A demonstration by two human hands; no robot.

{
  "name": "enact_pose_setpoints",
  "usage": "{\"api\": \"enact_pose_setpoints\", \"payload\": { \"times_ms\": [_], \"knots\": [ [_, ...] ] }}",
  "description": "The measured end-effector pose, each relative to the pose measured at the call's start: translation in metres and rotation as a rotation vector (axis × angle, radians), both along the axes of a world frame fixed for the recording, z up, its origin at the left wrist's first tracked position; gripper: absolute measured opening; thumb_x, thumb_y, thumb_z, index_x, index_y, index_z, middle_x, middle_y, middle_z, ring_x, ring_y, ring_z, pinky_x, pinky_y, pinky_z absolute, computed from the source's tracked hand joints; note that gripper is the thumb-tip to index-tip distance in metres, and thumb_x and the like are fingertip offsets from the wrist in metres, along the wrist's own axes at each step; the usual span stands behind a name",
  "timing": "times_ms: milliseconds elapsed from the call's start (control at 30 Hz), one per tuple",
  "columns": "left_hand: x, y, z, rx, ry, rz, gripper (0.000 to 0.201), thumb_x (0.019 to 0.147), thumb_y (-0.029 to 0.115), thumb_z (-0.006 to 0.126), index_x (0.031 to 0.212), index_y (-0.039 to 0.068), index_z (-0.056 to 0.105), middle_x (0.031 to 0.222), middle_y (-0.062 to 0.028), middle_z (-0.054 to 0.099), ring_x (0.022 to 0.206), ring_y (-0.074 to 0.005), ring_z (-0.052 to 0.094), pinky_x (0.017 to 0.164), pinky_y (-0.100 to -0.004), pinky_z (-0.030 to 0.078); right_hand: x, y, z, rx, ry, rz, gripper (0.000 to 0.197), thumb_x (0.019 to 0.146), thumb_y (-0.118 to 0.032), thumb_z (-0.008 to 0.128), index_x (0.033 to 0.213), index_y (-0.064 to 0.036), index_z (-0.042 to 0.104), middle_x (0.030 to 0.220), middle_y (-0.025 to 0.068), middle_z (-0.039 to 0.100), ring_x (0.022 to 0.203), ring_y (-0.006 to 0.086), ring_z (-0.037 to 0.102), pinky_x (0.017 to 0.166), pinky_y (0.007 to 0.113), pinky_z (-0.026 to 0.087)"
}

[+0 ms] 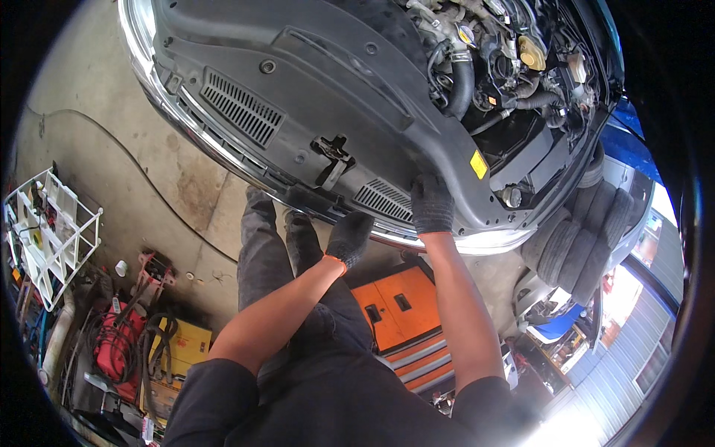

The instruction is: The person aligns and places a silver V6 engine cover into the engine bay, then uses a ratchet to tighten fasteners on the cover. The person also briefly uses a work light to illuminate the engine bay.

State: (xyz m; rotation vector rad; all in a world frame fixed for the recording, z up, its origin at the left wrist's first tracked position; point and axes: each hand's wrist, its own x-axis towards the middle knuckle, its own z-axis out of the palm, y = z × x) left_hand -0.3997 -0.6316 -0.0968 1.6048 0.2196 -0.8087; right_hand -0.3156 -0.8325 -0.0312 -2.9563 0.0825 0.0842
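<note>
Both my hands wear dark grey gloves with orange cuffs. My left hand (350, 238) is at the front edge of a car, by the chrome grille trim (287, 201); its fingertips are turned away and I cannot see if they grip. My right hand (433, 205) rests with curled fingers on the black plastic cover (328, 97) above the grille, beside the right slotted vent (383, 198). What lies under those fingers is hidden. Between the vents, the hood latch (333, 156) shows through a cut-out in the cover.
Behind the cover lies the open engine bay (506, 67). An orange tool chest (402, 305) stands close by my legs. Stacked tires (577, 238) are at the right. On the left are a white wire rack (56, 231), a red machine (119, 343) and a cable (141, 167) across the floor.
</note>
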Motion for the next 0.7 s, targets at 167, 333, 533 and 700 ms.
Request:
{"api": "enact_pose_setpoints", "payload": {
  "times_ms": [167,333,533,700],
  "knots": [
    [-0.009,0.005,-0.003,0.085,-0.021,0.018,0.033,0.102,0.030,0.062,0.115,0.001,0.073,0.121,-0.0202,0.073,0.117,-0.0372,0.066,0.099,-0.0450,0.052,0.000,-0.001,-0.002,-0.045,0.159,-0.040,0.019,0.095,-0.020,0.065,0.107,-0.0058,0.068,0.115,0.0236,0.069,0.104,0.0435,0.066,0.089,0.055,0.055],
    [-0.018,0.006,-0.031,0.143,-0.261,0.026,0.031,0.100,0.031,0.059,0.107,0.003,0.073,0.109,-0.0222,0.073,0.107,-0.0417,0.067,0.092,-0.0460,0.052,0.001,-0.004,-0.003,-0.077,0.062,0.089,0.009,0.095,-0.016,0.063,0.099,-0.0087,0.067,0.098,0.0209,0.069,0.090,0.0430,0.067,0.079,0.055,0.054],
    [-0.022,0.012,-0.032,0.027,-0.008,0.182,0.030,0.100,0.029,0.062,0.112,0.003,0.073,0.110,-0.0212,0.075,0.108,-0.0381,0.069,0.093,-0.0418,0.053,0.005,-0.003,0.004,-0.122,0.172,0.124,0.013,0.095,-0.018,0.061,0.103,-0.0094,0.068,0.103,0.0205,0.069,0.094,0.0415,0.068,0.081,0.055,0.055],
    [-0.016,0.019,-0.025,0.022,0.025,0.206,0.031,0.099,0.028,0.064,0.114,0.002,0.073,0.110,-0.0215,0.075,0.109,-0.0372,0.070,0.094,-0.0415,0.052,0.004,0.001,0.005,-0.198,0.251,0.103,0.020,0.096,-0.016,0.057,0.107,-0.0085,0.071,0.107,0.0216,0.071,0.099,0.0397,0.070,0.085,0.053,0.057]
  ]
}}
